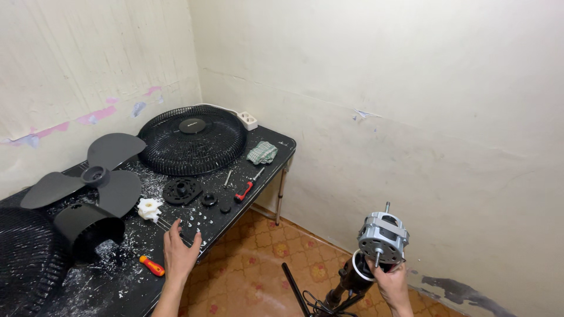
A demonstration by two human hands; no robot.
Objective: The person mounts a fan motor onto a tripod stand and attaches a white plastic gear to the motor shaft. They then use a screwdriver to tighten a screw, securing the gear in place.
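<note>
Around our black paint-spattered folding table (267, 161) we see a round black fan grille (192, 141), a dark grey three-bladed fan blade (94, 176), a white plastic fitting (149, 208) beside it and an orange-handled screwdriver (152, 266) near the table's front edge. Our left hand (180, 252) reaches up over that front edge, fingers spread apart, tips touching the tabletop. Well right of the table, above the floor, our right hand (392, 285) grips a silver metal fan motor (383, 236) from beneath, fingers clamped around its base.

Bare table edge (247, 217) by the left hand (179, 252) lies open; screwdriver (151, 266), black housing (88, 229) and blade (97, 176) crowd beyond.
</note>
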